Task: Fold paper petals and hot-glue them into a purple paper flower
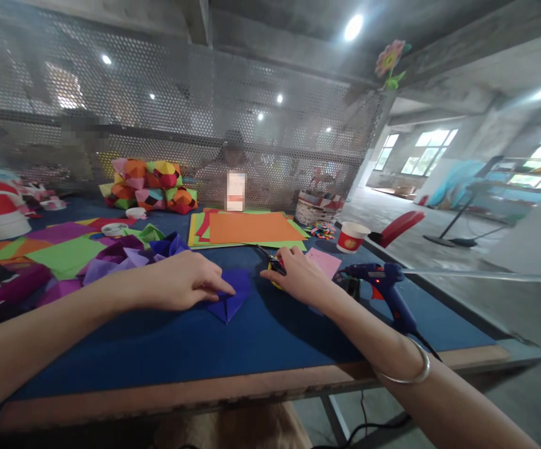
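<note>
My left hand [189, 284] rests on a folded blue paper [235, 299] lying on the table. Its index finger points out over the paper and the other fingers are curled; the thumb is mostly hidden. To the right, my right hand [301, 277] has its fingers curled over scissors with a yellow and black handle [277, 267], whose dark pointed end shows toward the upper left. The palm hides the rest of them. A pink paper square [324, 262] lies just beyond the right hand. Purple and lilac folded papers [116, 259] lie behind my left forearm.
A blue glue gun [383, 274] with a cord stands right of my right wrist. Stacked coloured sheets [256, 227] lie ahead, near a paper cup [352, 237] and a basket [317, 207]. Folded paper balls [149, 184] stand at the back, before a perforated screen [167, 100].
</note>
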Demonstrator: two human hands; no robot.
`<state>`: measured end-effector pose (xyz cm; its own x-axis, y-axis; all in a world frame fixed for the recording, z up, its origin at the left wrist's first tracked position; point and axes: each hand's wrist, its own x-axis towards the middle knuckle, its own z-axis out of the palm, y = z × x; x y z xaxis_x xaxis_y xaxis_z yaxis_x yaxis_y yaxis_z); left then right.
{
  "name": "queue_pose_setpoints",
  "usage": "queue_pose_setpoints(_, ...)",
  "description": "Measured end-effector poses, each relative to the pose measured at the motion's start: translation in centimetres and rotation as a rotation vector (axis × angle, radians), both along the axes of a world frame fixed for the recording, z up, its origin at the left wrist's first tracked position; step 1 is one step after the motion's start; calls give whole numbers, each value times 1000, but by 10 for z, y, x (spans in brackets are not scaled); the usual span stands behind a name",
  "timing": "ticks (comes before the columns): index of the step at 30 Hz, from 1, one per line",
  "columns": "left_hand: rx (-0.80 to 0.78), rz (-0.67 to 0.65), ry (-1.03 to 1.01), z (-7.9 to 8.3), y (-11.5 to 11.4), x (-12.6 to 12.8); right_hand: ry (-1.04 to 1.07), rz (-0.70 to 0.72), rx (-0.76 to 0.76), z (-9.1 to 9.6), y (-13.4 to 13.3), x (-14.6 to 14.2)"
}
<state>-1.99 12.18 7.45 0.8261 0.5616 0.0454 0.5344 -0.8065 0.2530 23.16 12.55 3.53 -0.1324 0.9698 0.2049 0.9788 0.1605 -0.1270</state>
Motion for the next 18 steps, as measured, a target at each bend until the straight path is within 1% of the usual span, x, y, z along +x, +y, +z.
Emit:
queue_pose_setpoints(3,-73,-47,-57,-12,13,-1,16,-4,-18,0,1,-1)
queue_pose_setpoints(5,-102,-75,-91,-23,17,-6,4,-22,-50,1,0,-2)
queue_pose_setpoints(7,-114,-76,-103,-30,18,-11,6,-40,-81,3,0,-3)
queue_pose_setpoints(9,-120,-69,-108,-33,18,-14,47,-41,-81,5,-1,-2)
queue_pose_setpoints(11,-113,-64,-126,-33,17,-15,128,-9,-16,7,-2,-1)
queue_pose_setpoints(13,-110,-61,-145,-33,17,-15,299,70,63,10,-3,-1)
queue_pose_setpoints(14,-115,-60,-153,-33,17,-15,439,136,72,11,-4,-2)
queue_pose_setpoints(15,-124,-59,-156,-33,18,-16,606,219,48,13,-5,-5)
queue_pose_setpoints(16,-138,-63,-156,-34,18,-16,781,312,-11,14,-7,-8)
queue_pose_setpoints(18,-158,-75,-160,-35,19,-16,1064,503,-198,16,-11,-16)
